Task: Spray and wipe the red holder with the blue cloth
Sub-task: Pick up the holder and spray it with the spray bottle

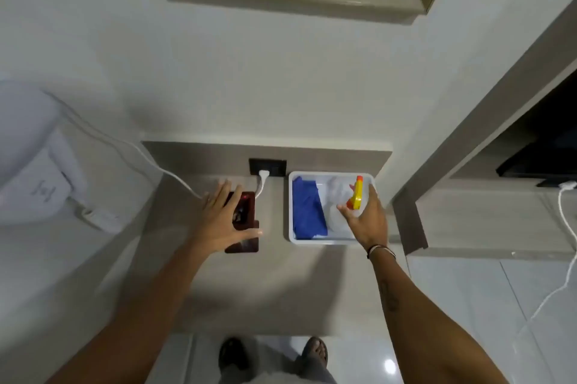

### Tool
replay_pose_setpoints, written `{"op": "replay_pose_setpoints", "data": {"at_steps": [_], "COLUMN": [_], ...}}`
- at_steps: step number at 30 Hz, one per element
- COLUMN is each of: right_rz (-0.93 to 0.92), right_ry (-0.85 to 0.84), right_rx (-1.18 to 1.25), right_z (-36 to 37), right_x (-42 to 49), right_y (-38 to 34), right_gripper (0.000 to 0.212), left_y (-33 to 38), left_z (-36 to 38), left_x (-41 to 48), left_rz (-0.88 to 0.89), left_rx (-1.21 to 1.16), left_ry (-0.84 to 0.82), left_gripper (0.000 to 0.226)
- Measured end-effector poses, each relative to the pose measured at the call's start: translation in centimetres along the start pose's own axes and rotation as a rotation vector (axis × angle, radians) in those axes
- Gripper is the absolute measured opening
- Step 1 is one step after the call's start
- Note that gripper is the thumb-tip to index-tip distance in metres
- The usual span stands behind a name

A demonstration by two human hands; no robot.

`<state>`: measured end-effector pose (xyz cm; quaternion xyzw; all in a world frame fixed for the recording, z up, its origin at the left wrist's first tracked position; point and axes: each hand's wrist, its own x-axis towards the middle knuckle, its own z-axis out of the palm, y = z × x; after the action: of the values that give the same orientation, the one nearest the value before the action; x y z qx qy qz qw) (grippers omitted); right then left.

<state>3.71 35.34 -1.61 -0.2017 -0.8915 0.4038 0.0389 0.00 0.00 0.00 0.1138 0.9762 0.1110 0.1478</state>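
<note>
The red holder lies flat on the wooden nightstand, dark and glossy. My left hand hovers over it with fingers spread, covering its left side. To the right stands a white tray holding the folded blue cloth and a clear spray bottle with a yellow and orange trigger head. My right hand reaches into the tray with open fingers around the bottle's trigger, not closed on it.
A black wall socket with a white plug sits behind the holder, its cable running left to a white bed. A wooden desk with a cable stands at right. My feet show on the tiled floor below.
</note>
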Motion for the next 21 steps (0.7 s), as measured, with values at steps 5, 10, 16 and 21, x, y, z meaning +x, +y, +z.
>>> {"op": "replay_pose_setpoints", "data": {"at_steps": [5, 10, 16, 21], "right_rz": [0.073, 0.102, 0.048, -0.014], "right_ry": [-0.004, 0.062, 0.116, 0.148], "right_rx": [0.115, 0.15, 0.179, 0.244], "right_z": [2.1, 4.0, 4.3, 3.1], "right_x": [-0.2, 0.3, 1.7, 1.1], "right_y": [0.6, 0.8, 1.3, 2.8], "right_gripper": [0.074, 0.06, 0.052, 0.052], "left_y": [0.1, 0.5, 0.5, -2.4], "left_z": [-0.1, -0.2, -0.5, 0.5], "left_x": [0.2, 0.3, 0.2, -0.6], "left_rz": [0.006, -0.004, -0.014, -0.054], "left_rx": [-0.028, -0.012, -0.181, -0.417], "left_ry": [-0.018, 0.02, 0.116, 0.15], "left_gripper": [0.136, 0.125, 0.103, 0.108]}}
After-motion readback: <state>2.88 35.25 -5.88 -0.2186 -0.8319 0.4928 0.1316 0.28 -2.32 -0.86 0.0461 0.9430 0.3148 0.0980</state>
